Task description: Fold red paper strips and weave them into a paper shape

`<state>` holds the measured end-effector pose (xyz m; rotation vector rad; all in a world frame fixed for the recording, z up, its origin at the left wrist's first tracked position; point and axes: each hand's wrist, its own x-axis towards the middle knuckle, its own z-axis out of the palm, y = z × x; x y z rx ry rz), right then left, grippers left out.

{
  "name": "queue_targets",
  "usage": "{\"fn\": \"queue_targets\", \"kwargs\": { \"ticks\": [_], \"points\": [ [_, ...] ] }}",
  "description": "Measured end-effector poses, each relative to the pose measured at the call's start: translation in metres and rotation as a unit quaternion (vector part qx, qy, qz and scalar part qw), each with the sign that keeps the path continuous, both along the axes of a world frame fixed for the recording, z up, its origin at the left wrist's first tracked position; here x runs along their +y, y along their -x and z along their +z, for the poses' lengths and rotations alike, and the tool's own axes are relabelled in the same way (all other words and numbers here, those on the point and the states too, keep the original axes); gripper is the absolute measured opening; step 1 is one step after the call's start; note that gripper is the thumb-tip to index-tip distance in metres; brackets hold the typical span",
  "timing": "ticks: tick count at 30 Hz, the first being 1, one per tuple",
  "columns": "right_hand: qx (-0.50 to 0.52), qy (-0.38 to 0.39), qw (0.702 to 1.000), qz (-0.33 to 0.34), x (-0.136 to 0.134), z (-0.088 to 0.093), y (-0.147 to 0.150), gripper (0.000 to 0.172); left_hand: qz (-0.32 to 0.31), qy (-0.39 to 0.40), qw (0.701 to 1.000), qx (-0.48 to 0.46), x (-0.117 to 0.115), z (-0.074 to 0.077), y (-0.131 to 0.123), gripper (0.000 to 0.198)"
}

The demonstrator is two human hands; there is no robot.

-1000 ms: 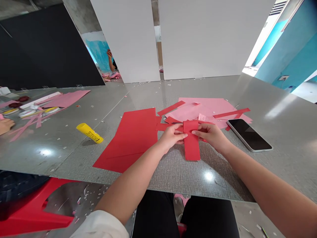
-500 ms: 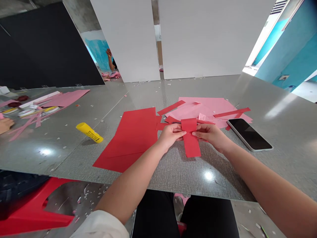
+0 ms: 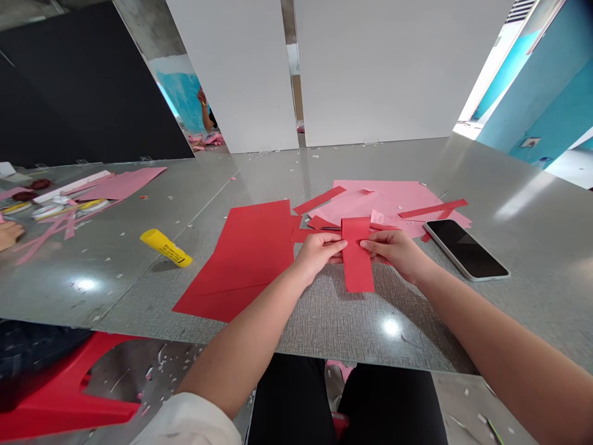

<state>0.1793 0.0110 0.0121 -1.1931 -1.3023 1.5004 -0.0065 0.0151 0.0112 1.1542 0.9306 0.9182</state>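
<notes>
Between my hands is a red paper strip (image 3: 357,266), bent over at its top, its lower end hanging just above the table. My left hand (image 3: 319,252) pinches the strip's left edge between thumb and fingers. On the opposite edge, my right hand (image 3: 393,250) grips it the same way. Left of my hands lies a large red paper sheet (image 3: 250,253) with a crease across its lower part. Behind them, red paper offcuts (image 3: 319,201) rest on and beside pink paper sheets (image 3: 398,196). A dark, thin object there is mostly hidden by the strip.
A smartphone (image 3: 467,249) lies to the right of my hands. On the left stands a tilted yellow glue stick (image 3: 165,247). Pink paper, strips and tape rolls (image 3: 50,210) lie at far left, near another person's hand (image 3: 10,233). White panels (image 3: 380,74) rise behind the grey table (image 3: 440,309).
The red strip has straightened slightly and its top has shifted a little up and to the right. Both hands keep their hold on its edges.
</notes>
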Motion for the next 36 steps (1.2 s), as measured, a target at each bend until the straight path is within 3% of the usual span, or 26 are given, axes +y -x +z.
{"fn": "queue_targets", "kwargs": {
  "ticks": [7, 14, 26, 36],
  "points": [
    [-0.024, -0.020, 0.999, -0.015, -0.0015, 0.0020, 0.0017, 0.024, -0.010, 0.026, 0.999, -0.015, 0.0011, -0.0002, 0.0017, 0.030],
    [-0.029, -0.025, 0.999, -0.011, -0.0023, 0.0031, 0.0021, 0.024, -0.017, 0.011, 1.000, 0.007, 0.0008, 0.0001, 0.0014, 0.017],
    [-0.024, -0.013, 1.000, 0.001, -0.0023, 0.0030, 0.0015, 0.024, -0.031, 0.007, 0.999, 0.022, 0.0023, -0.0029, 0.0033, 0.018],
    [-0.022, -0.021, 0.999, 0.029, -0.0024, 0.0069, -0.0048, 0.024, 0.000, -0.004, 1.000, 0.031, 0.0010, -0.0022, 0.0015, 0.013]
  ]
}}
